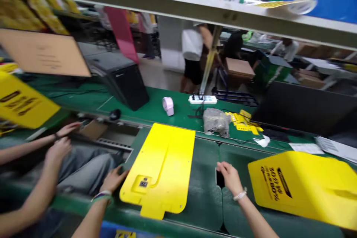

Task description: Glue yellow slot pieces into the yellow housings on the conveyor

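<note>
A flat yellow plastic panel (161,167) lies on the green conveyor belt (205,189) in front of me. My left hand (113,180), with a band on the wrist, rests at the panel's left edge, fingers stretched toward it and touching it. My right hand (230,176), wearing a bead bracelet, lies on the belt to the right of the panel. Its fingers are closed on a small dark flat object (219,178). A large yellow housing with black lettering (304,189) lies just right of that hand.
A co-worker's two hands (60,145) reach in from the left above grey trousers. Behind the belt stand a black box (128,85), a pink device (168,106), a power strip (202,99), a grey bag (216,121) and small yellow parts (244,121). People stand beyond.
</note>
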`<state>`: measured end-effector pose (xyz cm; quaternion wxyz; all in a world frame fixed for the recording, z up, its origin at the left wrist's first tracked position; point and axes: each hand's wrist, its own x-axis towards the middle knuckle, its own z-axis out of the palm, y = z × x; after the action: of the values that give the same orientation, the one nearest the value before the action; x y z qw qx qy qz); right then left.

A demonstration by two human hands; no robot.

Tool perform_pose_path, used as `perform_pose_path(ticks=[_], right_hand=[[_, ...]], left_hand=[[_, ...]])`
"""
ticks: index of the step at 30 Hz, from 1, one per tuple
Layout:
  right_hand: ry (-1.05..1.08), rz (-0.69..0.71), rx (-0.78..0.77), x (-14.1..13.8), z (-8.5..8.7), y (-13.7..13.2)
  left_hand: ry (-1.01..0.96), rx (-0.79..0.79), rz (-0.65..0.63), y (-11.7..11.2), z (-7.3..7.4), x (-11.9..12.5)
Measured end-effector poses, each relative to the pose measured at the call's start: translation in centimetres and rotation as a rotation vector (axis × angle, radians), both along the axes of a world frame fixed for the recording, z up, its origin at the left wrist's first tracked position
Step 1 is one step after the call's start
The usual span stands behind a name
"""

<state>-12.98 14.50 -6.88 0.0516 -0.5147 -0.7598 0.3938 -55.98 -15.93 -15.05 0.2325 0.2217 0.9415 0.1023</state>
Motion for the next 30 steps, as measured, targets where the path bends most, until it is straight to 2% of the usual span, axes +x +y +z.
perform_pose_path(ticks=[4, 7, 9, 11, 13, 15, 20, 25, 28, 30], right_hand=[[0.258, 0.164, 0.114, -2.6, 5.7, -3.9], [0.369, 0.471, 0.195, -5.4, 7.6, -8.7], [0.321, 0.69, 0.243, -6.9, 7.5, -11.7], [0.231, 0.844, 0.294, -8.0, 6.6, -14.2], [0.125, 0.942, 0.344, -8.6, 5.5, -15.9], [0.014, 0.976, 0.376, -8.9, 4.6, -16.7], [-0.228, 0.844, 0.362, -8.4, 3.9, -15.6], [-0.265, 0.873, 0.365, -4.2, 4.7, -13.0], [-0.252, 0.887, 0.343, -0.4, 6.9, -10.3], [-0.232, 0.858, 0.338, 2.1, 9.8, -7.1]], left_hand=[[-0.091, -0.029, 0.042, -0.6, -2.6, 0.7], [-0.121, -0.013, 0.044, -0.3, -3.2, 2.4], [-0.135, 0.004, 0.042, -0.1, -3.1, 3.8], [-0.151, 0.019, 0.04, 0.1, -2.9, 5.1], [-0.169, 0.032, 0.039, 0.4, -2.8, 6.3], [-0.186, 0.046, 0.036, 0.9, -2.9, 7.5], [-0.231, 0.093, 0.012, 2.5, -3.0, 11.0], [-0.28, 0.169, -0.001, 4.4, -2.6, 15.2], [-0.325, 0.243, 0.007, 5.6, -1.9, 17.3], [-0.361, 0.299, 0.041, 6.4, -1.2, 19.1]])
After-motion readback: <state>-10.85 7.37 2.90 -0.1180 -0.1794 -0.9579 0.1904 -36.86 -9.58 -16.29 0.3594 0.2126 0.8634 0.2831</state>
